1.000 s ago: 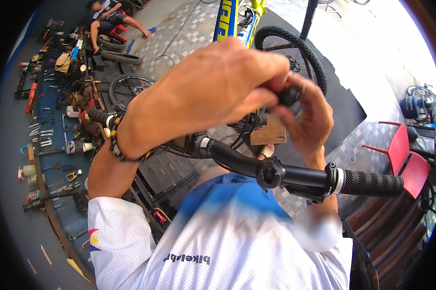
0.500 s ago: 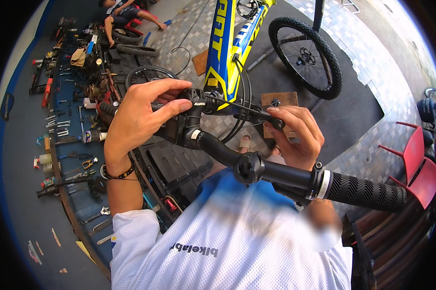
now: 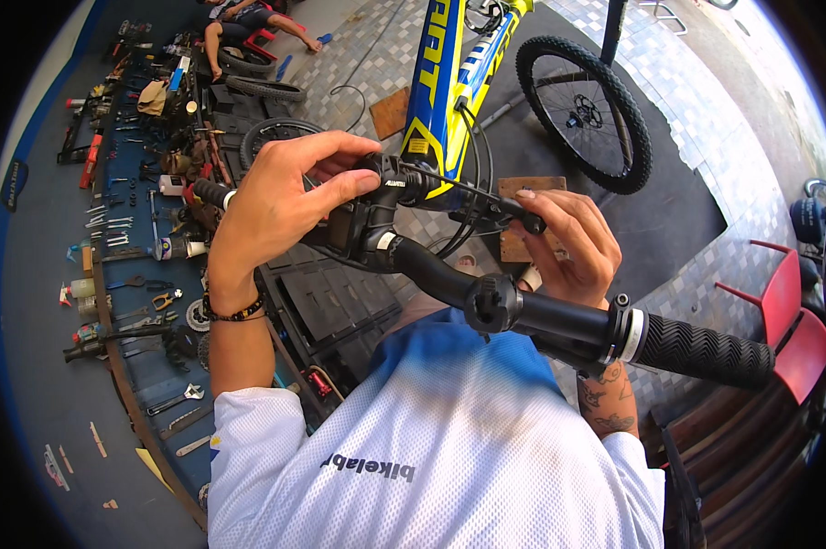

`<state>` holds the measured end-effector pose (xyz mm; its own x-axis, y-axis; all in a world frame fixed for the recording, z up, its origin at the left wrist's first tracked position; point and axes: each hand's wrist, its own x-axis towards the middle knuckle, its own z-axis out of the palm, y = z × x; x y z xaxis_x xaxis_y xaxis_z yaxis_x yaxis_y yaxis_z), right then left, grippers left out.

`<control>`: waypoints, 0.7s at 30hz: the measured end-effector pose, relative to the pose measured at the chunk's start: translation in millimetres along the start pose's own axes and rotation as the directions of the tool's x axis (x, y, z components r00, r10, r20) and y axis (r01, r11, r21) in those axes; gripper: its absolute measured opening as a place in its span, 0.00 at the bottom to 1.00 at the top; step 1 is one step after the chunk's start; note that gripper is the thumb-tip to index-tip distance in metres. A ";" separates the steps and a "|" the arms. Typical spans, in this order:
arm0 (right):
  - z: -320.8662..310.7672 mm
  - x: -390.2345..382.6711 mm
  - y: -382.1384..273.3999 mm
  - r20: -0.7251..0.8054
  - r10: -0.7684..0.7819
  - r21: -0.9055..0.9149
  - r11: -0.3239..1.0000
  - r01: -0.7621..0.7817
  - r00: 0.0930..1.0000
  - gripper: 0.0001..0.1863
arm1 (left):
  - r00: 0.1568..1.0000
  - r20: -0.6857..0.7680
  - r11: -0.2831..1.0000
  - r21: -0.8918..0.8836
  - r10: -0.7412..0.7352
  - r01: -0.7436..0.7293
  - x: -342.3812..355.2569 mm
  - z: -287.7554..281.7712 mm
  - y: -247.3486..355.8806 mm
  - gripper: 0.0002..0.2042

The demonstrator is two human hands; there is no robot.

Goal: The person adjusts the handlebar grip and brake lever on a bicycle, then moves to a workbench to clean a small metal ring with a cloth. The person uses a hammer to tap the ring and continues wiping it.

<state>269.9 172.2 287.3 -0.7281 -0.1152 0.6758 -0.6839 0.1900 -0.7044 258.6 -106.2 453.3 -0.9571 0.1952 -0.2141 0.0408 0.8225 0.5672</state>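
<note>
Before me are the black handlebar (image 3: 431,274) and stem (image 3: 385,197) of a yellow-and-blue bike frame (image 3: 428,101). My left hand (image 3: 294,197) grips the top of the stem, its thumb and index finger around the black fitting there. My right hand (image 3: 573,238), thumb and fingers curled, holds the black end (image 3: 531,220) of a thin rod-like piece, apparently a tool, that reaches across to the stem. Black cables loop beside it. A ring-shaped clamp (image 3: 493,304) sits on the bar, left of the ridged grip (image 3: 706,349).
A board of tools (image 3: 143,320) runs down my left. A person (image 3: 266,27) sits at top left beside loose tyres (image 3: 257,87). A front wheel (image 3: 582,114) stands over a black mat (image 3: 669,210). Red chairs (image 3: 788,302) are on the right. Wooden blocks (image 3: 390,112) lie on the tiles.
A second ago my hands were together higher up; they came apart onto the stem and the rod's end. Since then both have shifted slightly right and up with the bar.
</note>
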 end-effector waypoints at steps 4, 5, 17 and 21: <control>-1.3 11.3 -4.9 -0.057 -0.058 -0.107 0.993 0.052 0.997 0.28 | 1.000 0.005 1.000 0.009 0.023 -0.023 0.0 -0.9 -0.9 0.16; -2.9 15.0 -5.2 -0.035 -0.088 -0.155 0.984 0.082 0.995 0.30 | 1.000 0.007 1.000 0.014 0.028 -0.028 -0.1 -0.9 -1.1 0.16; -6.4 15.5 5.5 -0.042 0.098 0.098 0.991 -0.094 0.994 0.22 | 0.990 -0.141 0.998 -0.064 0.018 -0.028 -16.2 -2.3 -13.0 0.14; -20.9 23.2 -0.3 0.090 0.173 0.025 0.984 -0.176 0.981 0.15 | 0.975 -0.221 0.988 -0.152 -0.040 0.006 -30.7 -8.3 -19.2 0.13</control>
<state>254.2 189.9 307.8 -0.8368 -0.1680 0.5211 -0.5459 0.1828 -0.8177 284.8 -132.3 455.6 -0.9977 0.0393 -0.0559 -0.0093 0.7326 0.6806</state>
